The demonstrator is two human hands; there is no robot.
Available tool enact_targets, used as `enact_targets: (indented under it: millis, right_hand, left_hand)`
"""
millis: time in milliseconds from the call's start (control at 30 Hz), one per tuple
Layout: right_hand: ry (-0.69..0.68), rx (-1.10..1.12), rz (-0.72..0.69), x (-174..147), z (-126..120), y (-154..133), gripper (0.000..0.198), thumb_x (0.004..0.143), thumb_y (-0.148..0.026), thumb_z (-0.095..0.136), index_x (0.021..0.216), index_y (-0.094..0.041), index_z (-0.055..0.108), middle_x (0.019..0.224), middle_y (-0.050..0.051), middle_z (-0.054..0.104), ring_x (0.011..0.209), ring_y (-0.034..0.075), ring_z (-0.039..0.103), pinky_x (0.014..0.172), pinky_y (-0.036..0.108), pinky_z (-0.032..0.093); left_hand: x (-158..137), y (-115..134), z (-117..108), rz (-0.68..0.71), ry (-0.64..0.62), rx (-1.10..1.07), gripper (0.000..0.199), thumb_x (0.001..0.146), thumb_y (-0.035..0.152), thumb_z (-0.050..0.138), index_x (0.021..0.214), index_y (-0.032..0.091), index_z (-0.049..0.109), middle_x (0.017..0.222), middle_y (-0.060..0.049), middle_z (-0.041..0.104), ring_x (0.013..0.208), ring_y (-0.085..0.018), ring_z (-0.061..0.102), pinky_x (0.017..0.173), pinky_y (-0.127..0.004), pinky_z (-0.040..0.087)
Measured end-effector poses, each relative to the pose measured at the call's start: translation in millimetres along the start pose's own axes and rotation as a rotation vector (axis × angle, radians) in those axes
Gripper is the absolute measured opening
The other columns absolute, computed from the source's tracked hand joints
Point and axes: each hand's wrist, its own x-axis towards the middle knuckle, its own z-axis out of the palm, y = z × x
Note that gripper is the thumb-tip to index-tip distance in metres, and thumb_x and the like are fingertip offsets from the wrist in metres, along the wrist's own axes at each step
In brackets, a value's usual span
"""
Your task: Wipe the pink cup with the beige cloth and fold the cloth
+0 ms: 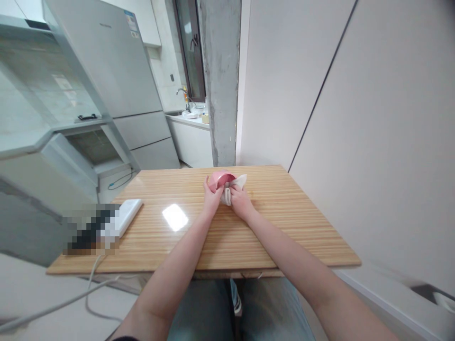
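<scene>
Snugly, curled hands (212, 196) hold a glossy, tilted pink bowl (220, 178) and crumpled white cloth (241, 181).

We've got one view here, and it's head-worn, so we're basically peering out from above our own legs (202, 308). It faces forward and tips down over the wooden table (302, 227), putting our left hand (212, 195) and right hand (241, 201) a bit below mid-frame. Pretty wide shot too: we're right up by the table's near edge, the fridge (106, 66) and window (190, 52) sit well back, and pale wall panels (373, 118) fill the right side.
</scene>
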Motion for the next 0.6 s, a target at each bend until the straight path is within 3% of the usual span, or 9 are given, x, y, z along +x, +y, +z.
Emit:
enact_targets:
  millis: [167,233,400,533,600]
  right_hand:
    - [-0.026,0.012,-0.099,2.6,-1.9,2.0,0.021,0.095,-0.02,0.047,0.104,-0.016,0.065,0.108,0.011,0.065,0.108,0.023,0.05,0.085,0.037,0.037]
    - [-0.038,0.011,-0.101,3.0,-2.3,3.7,0.023,0.096,-0.022,0.045,0.106,-0.017,0.065,0.108,0.011,0.065,0.109,0.023,0.05,0.084,0.037,0.037]
    - [-0.056,0.009,0.04,1.2,-2.9,5.1,0.022,0.093,-0.017,0.047,0.104,-0.015,0.066,0.103,0.013,0.066,0.107,0.025,0.049,0.086,0.038,0.038]
    - [-0.076,0.04,-0.025,2.3,-4.1,1.3,0.021,0.092,-0.017,0.048,0.099,-0.013,0.068,0.101,0.013,0.066,0.105,0.024,0.05,0.087,0.039,0.038]
    - [-0.058,0.048,-0.06,4.1,-4.3,0.4,0.021,0.094,-0.018,0.047,0.1,-0.014,0.067,0.104,0.012,0.066,0.107,0.023,0.051,0.086,0.038,0.039]
  left_hand:
    - [11.7,6.2,-20.1,0.059,-0.075,0.143,0.054,0.073,0.023,0.062,0.125,0.014,0.05,0.118,-0.013,0.061,0.111,-0.024,0.059,0.099,-0.036,0.046]
    - [12.4,5.9,-23.7,0.093,-0.122,0.158,0.062,0.073,0.028,0.066,0.13,0.015,0.047,0.12,-0.012,0.061,0.113,-0.024,0.058,0.101,-0.037,0.044]
    - [2.2,-4.9,-7.3,0.086,-0.198,0.016,0.1,0.069,0.035,0.075,0.149,0.019,0.017,0.134,-0.015,0.053,0.119,-0.024,0.056,0.102,-0.037,0.044]
    - [2.5,-6.6,-6.1,0.061,-0.038,0.118,0.074,0.077,0.029,0.066,0.142,0.015,0.033,0.138,-0.015,0.05,0.126,-0.024,0.05,0.107,-0.037,0.039]
    - [6.7,-3.2,-14.1,0.098,-0.03,0.205,0.065,0.078,0.026,0.063,0.139,0.017,0.04,0.135,-0.012,0.053,0.125,-0.024,0.051,0.108,-0.038,0.038]
